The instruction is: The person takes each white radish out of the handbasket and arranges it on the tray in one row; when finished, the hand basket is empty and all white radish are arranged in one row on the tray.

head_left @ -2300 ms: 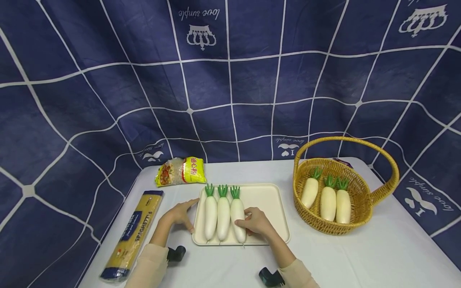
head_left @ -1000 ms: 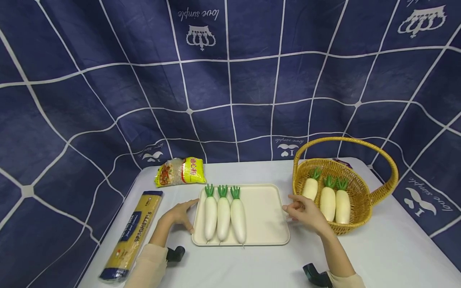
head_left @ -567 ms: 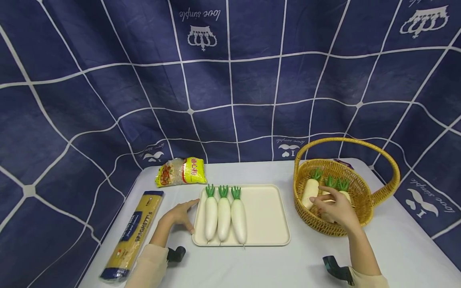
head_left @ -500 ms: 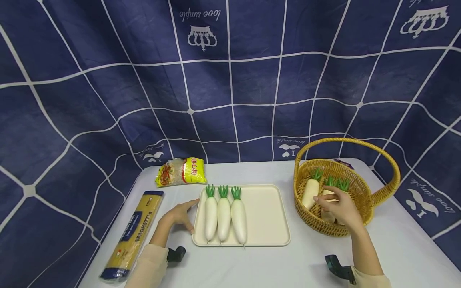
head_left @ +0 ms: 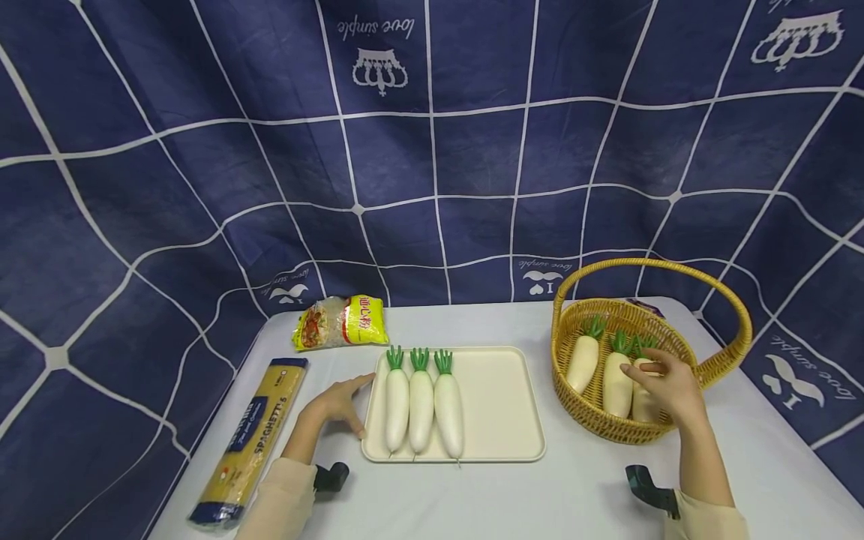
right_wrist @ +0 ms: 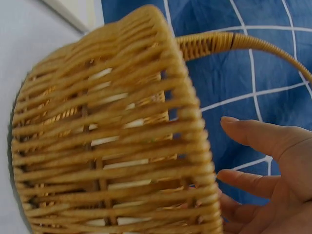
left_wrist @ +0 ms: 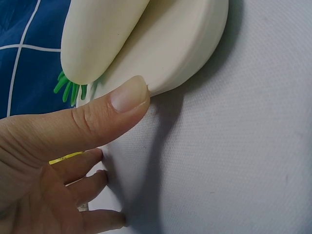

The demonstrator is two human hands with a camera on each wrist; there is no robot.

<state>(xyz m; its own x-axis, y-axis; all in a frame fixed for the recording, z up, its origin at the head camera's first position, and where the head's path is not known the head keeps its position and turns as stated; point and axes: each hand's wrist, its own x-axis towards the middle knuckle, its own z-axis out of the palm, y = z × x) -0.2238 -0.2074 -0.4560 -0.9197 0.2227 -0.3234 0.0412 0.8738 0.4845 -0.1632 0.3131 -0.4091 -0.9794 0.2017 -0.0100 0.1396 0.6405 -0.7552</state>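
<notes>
Navy cloth (head_left: 472, 165) with white grid lines hangs behind a white-covered counter (head_left: 513, 499). Three white radishes with green tops lie inside a wicker basket (head_left: 601, 426) on the right: the right-hand radish (head_left: 644, 409), the middle radish (head_left: 617, 386) just beside it, and the left-hand radish (head_left: 583, 364), which slants. Over the right-hand radish is the right hand (head_left: 671, 386), hiding part of it. Its grip is loose, with thumb and fingers apart and nothing held between them; whether a finger touches the radish cannot be told.

Near the basket sits a cream tray (head_left: 502, 405), with three slimmer radishes (head_left: 421, 412) side by side on its left half, leaves toward the cloth. At the tray's left side rests the left hand (head_left: 337, 401), its grip spread wide and holding nothing, the thumb tip at the rim.

Farther out, a yellow and clear food bag (head_left: 340, 322) lies behind the tray, a spaghetti pack (head_left: 250, 442) lies slanted at the left, and a dark packet (head_left: 644, 305) shows partly behind the basket.
</notes>
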